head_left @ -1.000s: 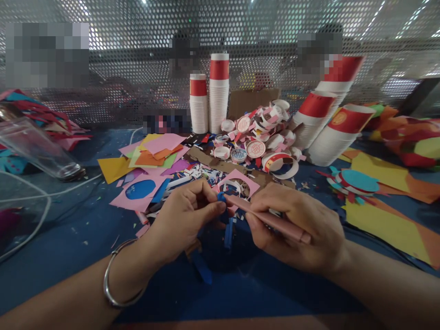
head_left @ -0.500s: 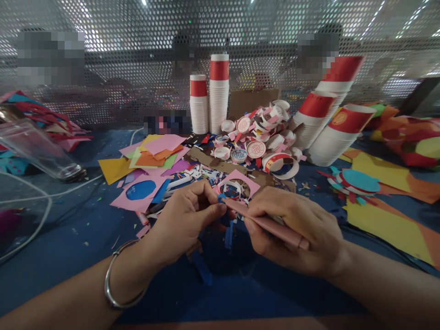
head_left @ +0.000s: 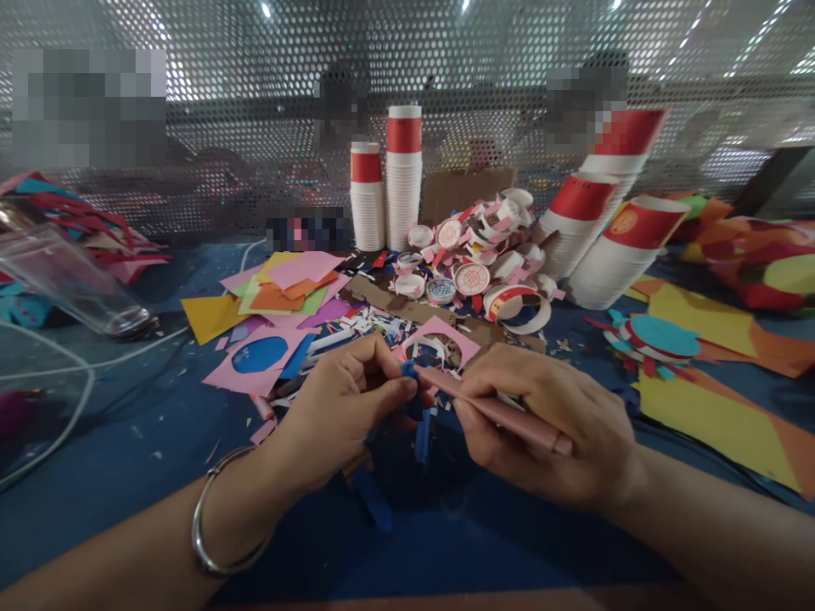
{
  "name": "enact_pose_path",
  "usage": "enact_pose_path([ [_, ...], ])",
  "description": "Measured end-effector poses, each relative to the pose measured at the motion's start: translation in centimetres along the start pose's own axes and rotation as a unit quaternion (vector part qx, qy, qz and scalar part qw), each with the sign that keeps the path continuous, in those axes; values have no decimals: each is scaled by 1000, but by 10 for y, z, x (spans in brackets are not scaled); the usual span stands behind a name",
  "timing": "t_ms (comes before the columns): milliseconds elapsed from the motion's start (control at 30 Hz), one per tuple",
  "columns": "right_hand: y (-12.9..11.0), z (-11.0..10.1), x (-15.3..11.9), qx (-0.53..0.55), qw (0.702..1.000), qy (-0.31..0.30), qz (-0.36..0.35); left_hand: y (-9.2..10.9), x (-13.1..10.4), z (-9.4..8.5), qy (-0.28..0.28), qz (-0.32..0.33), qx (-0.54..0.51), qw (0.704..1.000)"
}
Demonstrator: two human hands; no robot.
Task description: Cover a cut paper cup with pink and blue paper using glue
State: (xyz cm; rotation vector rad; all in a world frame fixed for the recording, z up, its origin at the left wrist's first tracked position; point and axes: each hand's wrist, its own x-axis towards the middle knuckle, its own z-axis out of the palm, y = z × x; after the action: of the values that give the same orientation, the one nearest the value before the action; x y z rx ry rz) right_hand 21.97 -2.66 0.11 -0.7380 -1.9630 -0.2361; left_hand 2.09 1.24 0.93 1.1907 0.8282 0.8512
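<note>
My left hand [head_left: 350,399], with a silver bangle at the wrist, pinches a small blue rolled piece [head_left: 409,370] between thumb and forefinger. Fingers of my right hand [head_left: 541,424] are wrapped round a pink pen-like tool [head_left: 509,416], whose tip touches or nearly touches the blue piece. Below my left hand hang blue strips [head_left: 423,437], and another blue strip [head_left: 374,501] shows lower down; what holds them is hidden. Just beyond my fingertips lies a pink paper with a round hole [head_left: 459,337].
Stacks of white and red paper cups [head_left: 404,187] stand at the back, more lean at right. A heap of cut cup rings [head_left: 497,246] lies between. Coloured papers [head_left: 289,288] are at left, near a clear container [head_left: 76,280]. Yellow sheets [head_left: 719,416] lie at right.
The tool's tip and the blue piece have shifted very slightly. Both hands keep the same grips, and the view has moved a little.
</note>
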Motion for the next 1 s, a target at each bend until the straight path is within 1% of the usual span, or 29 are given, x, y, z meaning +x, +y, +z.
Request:
enact_pose_path([
  [267, -2, -3, 1, 4, 1000, -4, 16, 3, -1, 2, 15, -8, 7, 1000],
  [467, -1, -2, 0, 11, 1000, -7, 6, 4, -1, 4, 22, -6, 10, 1000],
  [567, -1, -1, 0, 13, 1000, -16, 8, 4, -2, 4, 21, -8, 7, 1000],
  [733, -2, -1, 0, 3, 1000, -3, 6, 3, -2, 2, 16, -3, 14, 1000],
  [867, -4, 0, 0, -9, 1000, -3, 14, 2, -2, 1, 17, -15, 20, 1000],
  [1000, -5, -1, 1, -4, 1000, 1, 12, 1, -2, 0, 4, -20, 16, 1000],
])
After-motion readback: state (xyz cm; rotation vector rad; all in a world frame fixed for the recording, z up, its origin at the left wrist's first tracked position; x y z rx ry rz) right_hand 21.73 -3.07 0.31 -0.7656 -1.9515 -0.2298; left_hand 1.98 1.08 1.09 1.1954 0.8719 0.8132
